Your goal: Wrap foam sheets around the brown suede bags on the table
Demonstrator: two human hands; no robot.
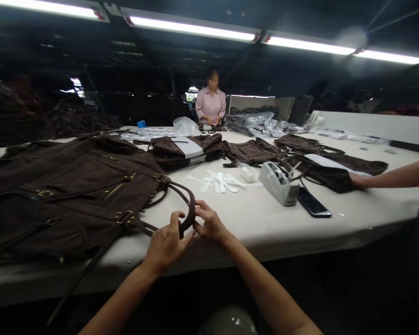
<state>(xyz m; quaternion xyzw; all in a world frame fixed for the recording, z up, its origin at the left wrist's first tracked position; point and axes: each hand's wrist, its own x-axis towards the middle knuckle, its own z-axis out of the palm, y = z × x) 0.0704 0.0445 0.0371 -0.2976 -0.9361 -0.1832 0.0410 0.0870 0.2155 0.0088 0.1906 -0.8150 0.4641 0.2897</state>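
Observation:
A large dark brown bag (87,186) with brass-coloured fittings lies flat at the left of the table. Its looped bag handle (189,204) reaches toward the middle, over the table's near edge. My left hand (165,242) is closed round the lower part of this handle, thumb and fingers on either side. From the right, my right hand (209,222) pinches the same handle, its fingertips close to those of the left. Whether anything small sits between the fingertips is hidden. A thin dark strap (77,279) hangs from the bag over the table edge.
White paper strips (218,181) lie mid-table beside a grey tape dispenser (278,182) and a phone (314,203). More brown bags (192,151) lie behind them. At right, another person's arm (394,176) reaches to a bag; a person (211,104) stands across the table (251,223).

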